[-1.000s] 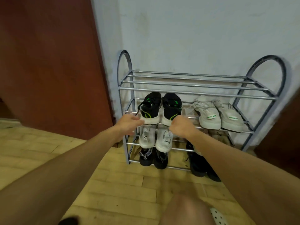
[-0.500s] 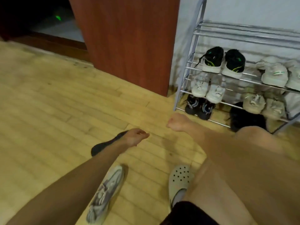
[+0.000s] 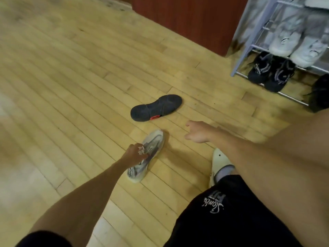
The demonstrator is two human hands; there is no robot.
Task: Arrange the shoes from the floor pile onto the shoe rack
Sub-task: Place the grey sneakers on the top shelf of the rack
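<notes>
The view has swung down and away from the shoe rack (image 3: 238,68), which now sits only at the upper right edge, and takes in mostly the wooden floor (image 3: 71,86). A second ago both hands were up at the rack, settling a black-and-green pair on a middle tier. That pair looks done, and the work has turned to the shoes left on the floor.

Two of these are in view, near each other but apart: a black shoe (image 3: 156,107) lying sole-up, and nearer the person a grey-and-white sneaker (image 3: 151,148) lying flat.

The left hand (image 3: 134,155), which half a second ago was only reaching out, has arrived on the sneaker. Its fingers (image 3: 139,148) are curled in around the laces at the shoe's mouth, and the sneaker appears not yet lifted.

The right hand (image 3: 197,133) has dropped from the rack and hangs empty just right of the sneaker, fingers (image 3: 189,124) loosely apart, likely headed for the black shoe.
</notes>
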